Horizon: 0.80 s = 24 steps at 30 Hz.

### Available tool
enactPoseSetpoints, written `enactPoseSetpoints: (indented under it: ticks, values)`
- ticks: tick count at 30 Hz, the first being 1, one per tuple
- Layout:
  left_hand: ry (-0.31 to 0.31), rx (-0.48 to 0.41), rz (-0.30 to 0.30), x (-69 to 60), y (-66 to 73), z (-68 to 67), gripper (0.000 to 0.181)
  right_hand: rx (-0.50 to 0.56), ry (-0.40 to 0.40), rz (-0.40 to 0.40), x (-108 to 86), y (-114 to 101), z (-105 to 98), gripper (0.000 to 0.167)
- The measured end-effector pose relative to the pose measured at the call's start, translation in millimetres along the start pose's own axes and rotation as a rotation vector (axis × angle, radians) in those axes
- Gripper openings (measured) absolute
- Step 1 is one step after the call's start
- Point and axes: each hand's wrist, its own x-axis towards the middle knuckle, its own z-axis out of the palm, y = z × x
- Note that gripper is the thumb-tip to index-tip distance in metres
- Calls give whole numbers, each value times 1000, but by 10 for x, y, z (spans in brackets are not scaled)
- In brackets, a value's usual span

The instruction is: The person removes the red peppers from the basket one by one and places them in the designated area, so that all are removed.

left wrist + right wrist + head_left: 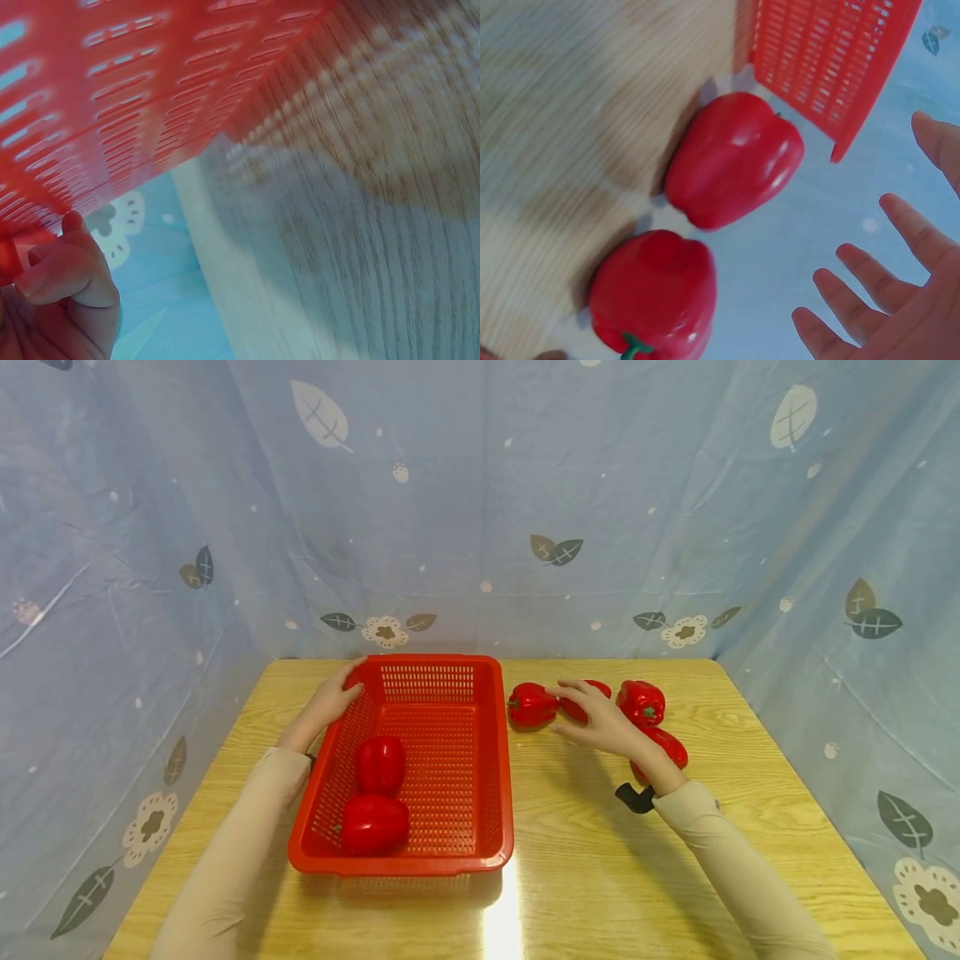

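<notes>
My left hand (330,697) grips the left rim of a red plastic basket (502,760) near its far corner; in the left wrist view its fingers curl at the slotted wall. Two red bell peppers lie inside the basket, one pepper (380,762) behind the other pepper (375,824). My right hand (600,722) hovers with spread fingers over the peppers on the table, holding nothing. Under its fingertips, partly covered, is a bell pepper (576,710). To its left sits another bell pepper (532,706) with a green stem, beside the basket.
Right of my right hand are a bell pepper (641,703) and a nearer bell pepper (667,745), partly hidden by the forearm. Everything stands on a wooden table (570,877). A blue patterned curtain (480,510) encloses the back and sides.
</notes>
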Motion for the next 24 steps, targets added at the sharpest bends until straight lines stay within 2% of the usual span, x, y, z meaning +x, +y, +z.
enactPoseSetpoints:
  ticks: [5, 12, 24]
  values:
    - [4, -4, -10, -16, 19, -10, 55, 1, -23, 7, 84, -92, 27, 59]
    - [14, 3, -11, -36, 29, -21, 55, -27, -56, -40, 207, -258, 45, 59]
    - [18, 12, -20, -6, 25, 3, 54, -65, -111, -64, 406, -482, 120, 61]
